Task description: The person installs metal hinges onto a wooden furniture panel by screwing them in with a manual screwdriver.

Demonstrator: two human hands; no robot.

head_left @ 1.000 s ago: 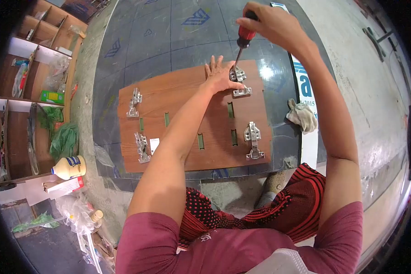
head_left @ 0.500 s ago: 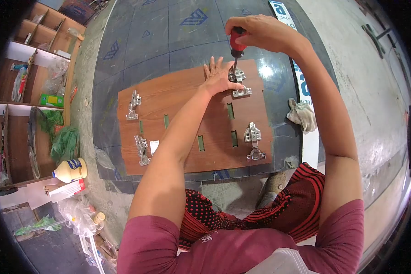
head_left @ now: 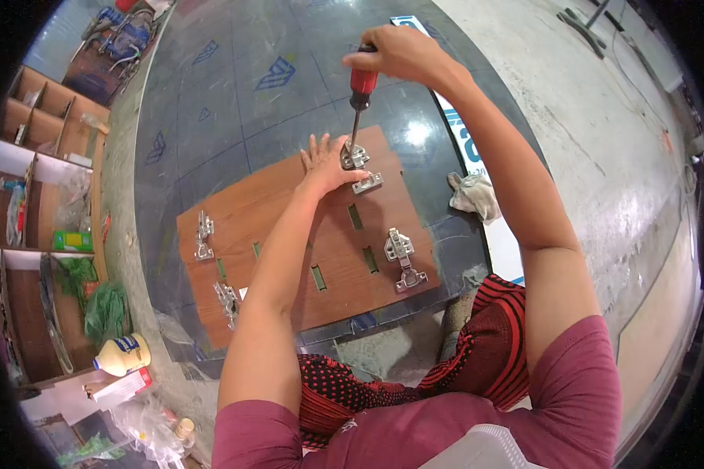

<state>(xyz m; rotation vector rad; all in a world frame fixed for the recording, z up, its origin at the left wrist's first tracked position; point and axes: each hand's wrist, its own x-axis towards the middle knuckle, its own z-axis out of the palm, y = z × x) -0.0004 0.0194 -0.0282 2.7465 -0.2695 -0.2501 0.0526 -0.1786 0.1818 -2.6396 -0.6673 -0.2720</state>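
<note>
My right hand [head_left: 403, 53] is wrapped round the handle of a red and black screwdriver [head_left: 362, 87], held upright. Its tip meets a metal cabinet hinge [head_left: 356, 156] at the far corner of a brown wood-grain panel [head_left: 281, 227]. Beside that hinge my left hand [head_left: 326, 168] lies on the panel, fingers spread and thumb against the hinge's lower part. More hinges sit on the panel: one at the near right [head_left: 403, 259], others along the left side [head_left: 203, 236]. Several small slots are cut through the wood. Whether a screw is under the tip is too small to tell.
The panel lies on a dark sheet [head_left: 274, 117] with blue logos. On the right are a pale cloth [head_left: 475, 195] and a lettered white strip [head_left: 468, 144]. Wooden shelving [head_left: 47, 180] and a cream bottle [head_left: 123, 355] stand at the left.
The camera view has shifted and turned, so the panel appears lower and more tilted. The screwdriver remains at the same hinge, with my left hand still beside it.
</note>
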